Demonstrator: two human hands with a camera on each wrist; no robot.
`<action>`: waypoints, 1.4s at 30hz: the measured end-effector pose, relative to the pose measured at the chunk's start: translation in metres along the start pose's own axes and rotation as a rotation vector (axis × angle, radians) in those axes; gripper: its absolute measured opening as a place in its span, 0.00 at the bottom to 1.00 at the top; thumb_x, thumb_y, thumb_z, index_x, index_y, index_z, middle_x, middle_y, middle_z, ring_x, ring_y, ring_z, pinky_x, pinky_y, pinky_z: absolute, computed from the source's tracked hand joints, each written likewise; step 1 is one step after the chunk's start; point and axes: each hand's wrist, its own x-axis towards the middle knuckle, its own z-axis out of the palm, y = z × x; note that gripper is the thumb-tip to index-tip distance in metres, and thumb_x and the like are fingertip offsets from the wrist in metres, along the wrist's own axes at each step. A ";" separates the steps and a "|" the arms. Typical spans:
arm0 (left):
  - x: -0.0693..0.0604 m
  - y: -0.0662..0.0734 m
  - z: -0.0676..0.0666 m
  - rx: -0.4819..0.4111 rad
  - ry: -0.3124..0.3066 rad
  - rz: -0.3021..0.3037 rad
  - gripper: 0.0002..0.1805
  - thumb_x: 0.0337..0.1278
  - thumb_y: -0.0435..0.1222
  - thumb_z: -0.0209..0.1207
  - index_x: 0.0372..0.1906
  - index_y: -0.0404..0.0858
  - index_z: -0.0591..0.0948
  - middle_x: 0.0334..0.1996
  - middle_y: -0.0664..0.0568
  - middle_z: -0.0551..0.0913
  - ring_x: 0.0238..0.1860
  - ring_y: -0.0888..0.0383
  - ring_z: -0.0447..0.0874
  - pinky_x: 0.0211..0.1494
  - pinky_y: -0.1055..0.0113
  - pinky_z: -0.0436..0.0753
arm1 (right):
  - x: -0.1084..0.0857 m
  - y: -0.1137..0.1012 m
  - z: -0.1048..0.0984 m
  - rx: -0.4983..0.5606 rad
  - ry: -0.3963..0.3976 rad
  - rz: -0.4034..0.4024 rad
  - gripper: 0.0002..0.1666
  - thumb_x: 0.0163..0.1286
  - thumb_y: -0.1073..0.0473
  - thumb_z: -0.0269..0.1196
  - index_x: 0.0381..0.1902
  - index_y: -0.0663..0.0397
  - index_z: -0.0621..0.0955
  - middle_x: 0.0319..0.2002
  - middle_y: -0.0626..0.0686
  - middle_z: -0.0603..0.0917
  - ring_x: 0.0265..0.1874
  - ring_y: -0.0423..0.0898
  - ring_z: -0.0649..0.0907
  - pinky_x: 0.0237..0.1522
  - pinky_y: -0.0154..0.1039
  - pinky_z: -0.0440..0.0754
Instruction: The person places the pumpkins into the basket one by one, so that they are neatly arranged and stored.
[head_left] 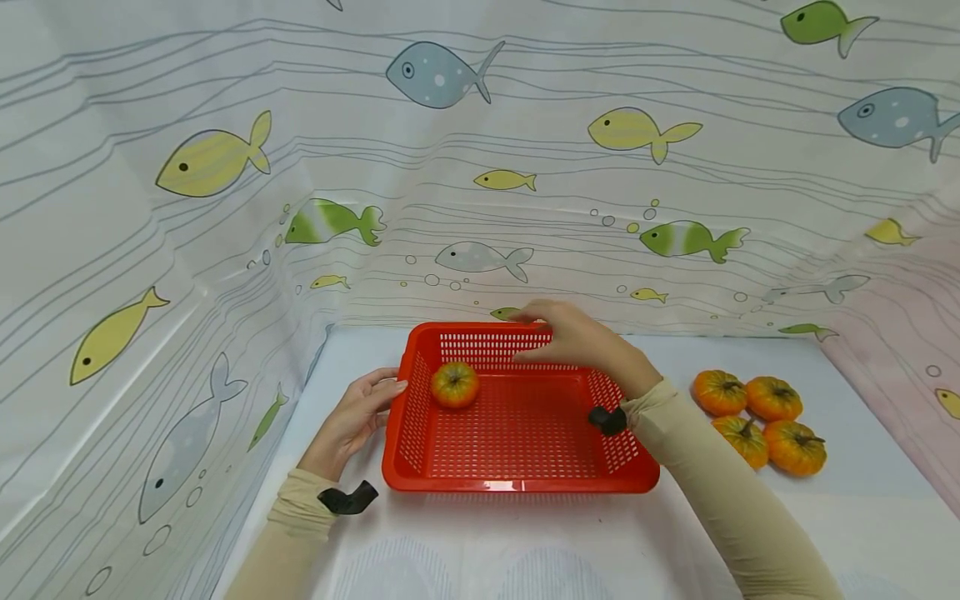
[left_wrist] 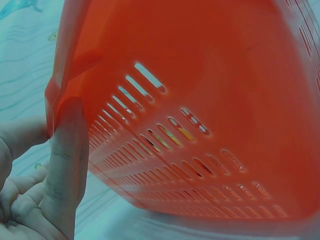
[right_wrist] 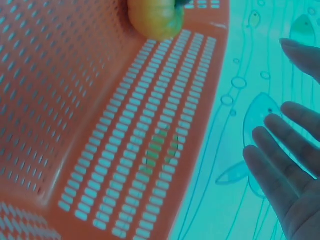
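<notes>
The rim of a red plastic basket is pinched at its left end by the left grip, with digits set on either side of the lip. Nothing is held by the right grip; its fingers are spread, its thumb is set well apart from them, and it is poised at the far rim. The step in hand is judged to be a steadying of the basket while the right grip is free, the work seemingly being the shifting of pumpkins between basket and worktop. For another pumpkin to be handled, the right grip would need to be brought over it, lowered, and curled round its sides, with the basket best kept steady by the left.

Inside the basket, 1 miniature pumpkin is seated in the far left corner area, just across the wall from the left grip. From the right grip it is set apart, to the left and nearer the person. The other 4 miniature pumpkins are clustered on the worktop to the right of the basket, beyond the right forearm and well apart from either grip.
</notes>
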 end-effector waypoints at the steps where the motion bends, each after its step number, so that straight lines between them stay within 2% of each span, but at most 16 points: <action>1: 0.000 0.000 0.000 -0.001 0.001 -0.001 0.27 0.75 0.37 0.59 0.69 0.31 0.66 0.45 0.56 0.87 0.41 0.62 0.90 0.42 0.66 0.91 | -0.003 0.002 -0.002 -0.005 0.005 0.006 0.37 0.61 0.45 0.77 0.65 0.52 0.81 0.62 0.54 0.84 0.63 0.55 0.82 0.65 0.57 0.81; 11: 0.000 -0.001 0.001 0.001 0.004 0.002 0.27 0.75 0.38 0.59 0.69 0.32 0.66 0.44 0.56 0.87 0.40 0.62 0.90 0.43 0.66 0.91 | -0.033 0.021 -0.020 -0.038 0.041 0.049 0.38 0.61 0.49 0.77 0.67 0.53 0.79 0.62 0.57 0.84 0.62 0.56 0.82 0.63 0.60 0.83; 16: 0.001 -0.001 0.000 -0.007 -0.021 0.018 0.26 0.75 0.38 0.59 0.69 0.31 0.66 0.45 0.56 0.87 0.41 0.63 0.89 0.42 0.67 0.91 | -0.046 0.027 -0.030 -0.070 0.052 0.075 0.39 0.61 0.48 0.77 0.67 0.53 0.79 0.62 0.57 0.84 0.62 0.57 0.82 0.63 0.61 0.82; 21: 0.000 -0.001 0.001 0.000 -0.036 0.019 0.27 0.76 0.38 0.58 0.70 0.30 0.65 0.46 0.57 0.88 0.43 0.63 0.89 0.44 0.67 0.91 | -0.063 0.040 -0.040 -0.056 0.071 0.093 0.39 0.62 0.48 0.77 0.67 0.53 0.78 0.64 0.57 0.83 0.63 0.58 0.81 0.61 0.60 0.84; 28: -0.001 -0.001 0.000 -0.019 -0.015 0.014 0.24 0.76 0.36 0.58 0.68 0.32 0.67 0.45 0.57 0.88 0.42 0.63 0.90 0.44 0.66 0.91 | -0.089 0.059 -0.057 -0.041 0.130 0.124 0.39 0.62 0.49 0.77 0.67 0.56 0.78 0.62 0.61 0.82 0.61 0.62 0.81 0.61 0.61 0.84; 36: -0.002 0.000 0.000 -0.020 -0.027 0.023 0.27 0.76 0.37 0.57 0.70 0.29 0.64 0.46 0.56 0.87 0.42 0.63 0.89 0.43 0.67 0.91 | -0.123 0.079 -0.070 -0.041 0.157 0.239 0.40 0.64 0.46 0.75 0.69 0.58 0.76 0.65 0.64 0.80 0.63 0.64 0.79 0.62 0.65 0.81; 42: -0.003 0.002 0.001 -0.024 -0.028 0.019 0.28 0.76 0.37 0.57 0.70 0.29 0.63 0.46 0.56 0.87 0.42 0.63 0.89 0.43 0.67 0.91 | -0.142 0.102 -0.067 -0.070 0.124 0.329 0.44 0.64 0.41 0.74 0.69 0.60 0.75 0.65 0.67 0.79 0.64 0.66 0.77 0.62 0.67 0.80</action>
